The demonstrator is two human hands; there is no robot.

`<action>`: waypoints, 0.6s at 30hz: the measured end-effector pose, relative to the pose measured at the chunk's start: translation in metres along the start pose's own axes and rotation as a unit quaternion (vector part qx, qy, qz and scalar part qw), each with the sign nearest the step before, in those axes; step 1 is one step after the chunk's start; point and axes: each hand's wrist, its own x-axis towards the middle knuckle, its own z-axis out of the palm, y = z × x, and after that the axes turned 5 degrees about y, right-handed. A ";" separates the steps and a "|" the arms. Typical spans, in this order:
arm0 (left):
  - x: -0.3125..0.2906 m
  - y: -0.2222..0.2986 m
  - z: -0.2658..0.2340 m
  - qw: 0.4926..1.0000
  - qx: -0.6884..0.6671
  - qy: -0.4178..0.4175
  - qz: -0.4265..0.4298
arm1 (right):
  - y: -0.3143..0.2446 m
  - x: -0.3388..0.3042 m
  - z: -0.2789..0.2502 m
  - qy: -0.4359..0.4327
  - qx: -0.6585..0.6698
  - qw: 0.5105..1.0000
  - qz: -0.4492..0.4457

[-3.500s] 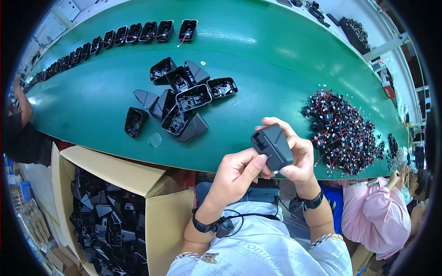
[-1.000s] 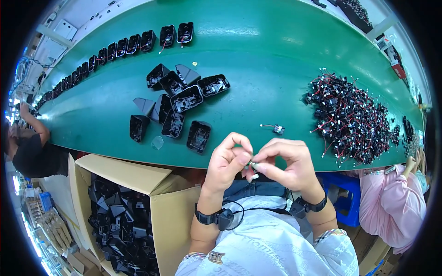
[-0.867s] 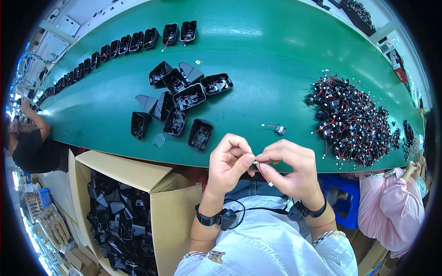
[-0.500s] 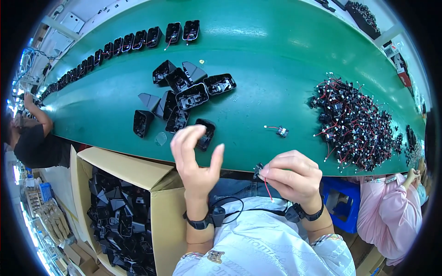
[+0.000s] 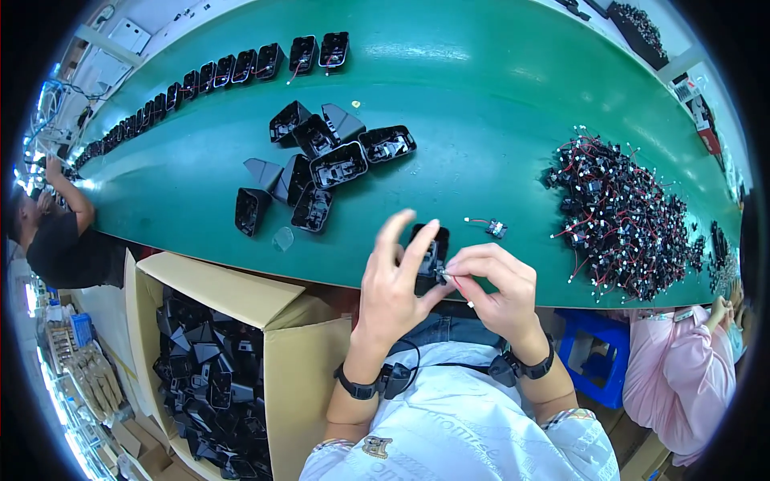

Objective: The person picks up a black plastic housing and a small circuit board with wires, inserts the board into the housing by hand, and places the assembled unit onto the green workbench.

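Observation:
My left hand (image 5: 391,290) is curved around a black plastic housing (image 5: 434,250), with its thumb on the near side and its fingers along the left and over the top. The housing stands open side up at the table's near edge. In a pinch, my right hand (image 5: 507,298) holds a small black part with a red wire (image 5: 459,289) at the housing's near right corner. Fingers hide most of that part. Just beyond my right hand lies another small black wired part (image 5: 496,229).
Several black housings (image 5: 338,164) lie loosely left of centre, and a long row (image 5: 244,66) runs along the far left. A heap of wired parts (image 5: 618,216) lies right. An open carton (image 5: 305,385) of black pieces stands below left. Other people sit at both ends.
My left hand has moved right and brought the housing with it from beside the loose group. My right hand has moved slightly left, carrying the small wired part to the housing.

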 end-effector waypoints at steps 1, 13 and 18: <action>0.001 -0.002 0.000 1.000 0.004 -0.009 0.022 | 0.002 0.000 0.003 0.005 -0.004 1.000 -0.004; -0.006 0.000 0.006 0.920 -0.382 -0.056 -0.072 | -0.011 0.004 -0.013 -0.027 0.017 0.999 -0.027; -0.004 -0.004 -0.006 0.916 -0.381 -0.119 -0.035 | -0.018 0.005 -0.021 -0.054 0.020 0.998 -0.027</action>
